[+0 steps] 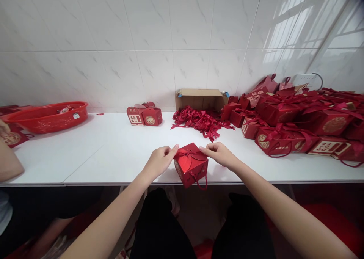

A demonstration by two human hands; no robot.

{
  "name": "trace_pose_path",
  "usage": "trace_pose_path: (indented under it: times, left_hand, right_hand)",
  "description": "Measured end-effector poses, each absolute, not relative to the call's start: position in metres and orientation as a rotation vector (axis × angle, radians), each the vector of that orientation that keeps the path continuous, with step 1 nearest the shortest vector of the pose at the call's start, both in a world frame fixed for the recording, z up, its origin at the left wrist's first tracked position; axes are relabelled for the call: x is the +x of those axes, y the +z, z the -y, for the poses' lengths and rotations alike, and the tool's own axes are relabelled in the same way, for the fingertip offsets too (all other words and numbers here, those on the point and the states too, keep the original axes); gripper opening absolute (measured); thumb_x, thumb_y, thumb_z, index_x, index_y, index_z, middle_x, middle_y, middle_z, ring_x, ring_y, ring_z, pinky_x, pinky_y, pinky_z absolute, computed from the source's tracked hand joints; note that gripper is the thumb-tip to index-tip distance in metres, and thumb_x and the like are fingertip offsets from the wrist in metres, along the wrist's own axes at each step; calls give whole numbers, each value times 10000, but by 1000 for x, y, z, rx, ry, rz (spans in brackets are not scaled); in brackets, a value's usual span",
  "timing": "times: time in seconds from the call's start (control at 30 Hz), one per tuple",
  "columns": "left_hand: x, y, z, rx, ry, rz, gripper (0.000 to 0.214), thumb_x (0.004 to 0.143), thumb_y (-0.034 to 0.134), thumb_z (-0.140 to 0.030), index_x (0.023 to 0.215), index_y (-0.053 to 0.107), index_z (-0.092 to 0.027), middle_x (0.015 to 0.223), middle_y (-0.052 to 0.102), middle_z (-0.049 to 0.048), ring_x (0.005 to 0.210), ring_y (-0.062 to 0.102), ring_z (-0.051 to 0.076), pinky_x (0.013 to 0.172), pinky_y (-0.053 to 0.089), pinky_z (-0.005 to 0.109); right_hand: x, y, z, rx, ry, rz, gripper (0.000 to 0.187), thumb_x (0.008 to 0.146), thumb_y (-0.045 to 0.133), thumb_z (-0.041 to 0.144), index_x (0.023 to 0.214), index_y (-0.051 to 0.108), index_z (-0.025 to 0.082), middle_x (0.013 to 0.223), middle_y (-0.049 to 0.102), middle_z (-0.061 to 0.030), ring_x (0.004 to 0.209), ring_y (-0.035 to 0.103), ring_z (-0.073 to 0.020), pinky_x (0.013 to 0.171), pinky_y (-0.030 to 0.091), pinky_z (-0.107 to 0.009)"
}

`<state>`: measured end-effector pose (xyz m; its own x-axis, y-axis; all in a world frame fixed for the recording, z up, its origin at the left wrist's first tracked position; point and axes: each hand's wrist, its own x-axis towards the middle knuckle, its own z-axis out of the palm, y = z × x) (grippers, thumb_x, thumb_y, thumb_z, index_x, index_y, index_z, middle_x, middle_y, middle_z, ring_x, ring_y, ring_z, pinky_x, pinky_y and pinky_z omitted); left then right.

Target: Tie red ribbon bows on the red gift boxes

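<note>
A small red gift box [191, 166] stands at the near edge of the white table [113, 149], with a red ribbon tied across its top and a cord handle hanging down its front. My left hand [159, 161] pinches the ribbon at the box's left top corner. My right hand [218, 154] pinches the ribbon at the right top corner. Both hands have their fingers closed on the ribbon ends.
A heap of loose red ribbons [201, 121] lies before an open cardboard box [200, 98]. Several finished red boxes [298, 126] pile up at the right. Two small red boxes [144, 116] stand mid-back. A red basin [47, 116] sits at left, beside another person's arm [8, 162].
</note>
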<state>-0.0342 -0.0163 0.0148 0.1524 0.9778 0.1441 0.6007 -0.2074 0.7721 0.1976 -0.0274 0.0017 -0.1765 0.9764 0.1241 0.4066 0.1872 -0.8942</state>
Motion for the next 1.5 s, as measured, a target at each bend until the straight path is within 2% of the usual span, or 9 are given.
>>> trace_pose_path:
  times: [0.1, 0.37, 0.53, 0.77, 0.9, 1.0, 1.1, 1.3, 1.5]
  left_hand:
    - [-32, 19, 23, 1889, 819, -1402, 506, 746, 501, -609, 490, 356, -197, 504, 333, -41, 514, 321, 117, 523, 247, 261]
    - [-31, 20, 28, 1661, 779, -1092, 477, 712, 593, -531, 562, 280, -204, 564, 297, -56, 514, 318, 90, 518, 306, 240]
    - [-36, 17, 20, 1638, 821, -996, 428, 719, 621, -454, 555, 327, -189, 608, 406, -37, 558, 388, 93, 545, 360, 240]
    - [-42, 10, 4, 1630, 717, -956, 340, 715, 630, -445, 592, 462, -176, 717, 519, 1, 666, 485, 123, 641, 418, 270]
    - [-45, 11, 3, 1670, 722, -1001, 334, 745, 616, -431, 628, 422, -185, 710, 523, -8, 708, 518, 136, 692, 419, 289]
    - [-43, 17, 7, 1741, 895, -1159, 336, 720, 647, -411, 678, 391, -197, 865, 582, 20, 855, 563, 177, 773, 418, 324]
    - [-33, 28, 18, 1924, 1061, -1258, 290, 726, 642, -401, 753, 430, -205, 998, 576, 45, 1005, 543, 214, 864, 403, 368]
    - [9, 41, 38, 2471, 1043, -1151, 289, 690, 676, -365, 821, 463, -220, 916, 554, 22, 907, 522, 221, 840, 399, 398]
    - [24, 29, 24, 2434, 1349, -1373, 180, 730, 568, -196, 806, 406, -212, 886, 530, 16, 875, 526, 200, 836, 378, 389]
  right_hand:
    - [194, -1, 30, -1279, 1072, 1670, 489, 724, 561, 628, 558, 432, 186, 552, 364, 47, 514, 303, -84, 491, 230, -243]
    - [192, 0, 42, -1306, 1234, 1630, 490, 729, 562, 626, 555, 421, 189, 505, 364, 60, 425, 242, -59, 390, 134, -224]
    - [201, 3, 41, -1225, 1213, 1618, 479, 730, 587, 595, 540, 440, 180, 508, 393, 54, 436, 253, -56, 402, 146, -223]
    - [213, 4, 37, -1261, 1261, 1639, 453, 723, 631, 543, 525, 463, 171, 463, 369, 66, 423, 236, -49, 422, 146, -233]
    - [221, 5, 39, -1141, 1384, 1633, 391, 768, 621, 480, 576, 500, 162, 523, 454, 40, 475, 363, -66, 466, 263, -224]
    - [228, 12, 43, -989, 1522, 1537, 305, 777, 637, 423, 650, 562, 156, 587, 495, 21, 562, 457, -93, 573, 368, -243]
    - [230, 22, 46, -883, 1586, 1459, 247, 780, 639, 392, 714, 616, 155, 631, 538, -2, 606, 503, -118, 631, 409, -270]
    - [222, 38, 48, -736, 1618, 1340, 214, 769, 663, 372, 786, 671, 159, 659, 590, -11, 627, 558, -121, 669, 437, -277]
    - [227, 34, 50, -955, 1441, 1385, 210, 726, 710, 373, 721, 690, 164, 632, 606, -8, 598, 542, -107, 601, 414, -254]
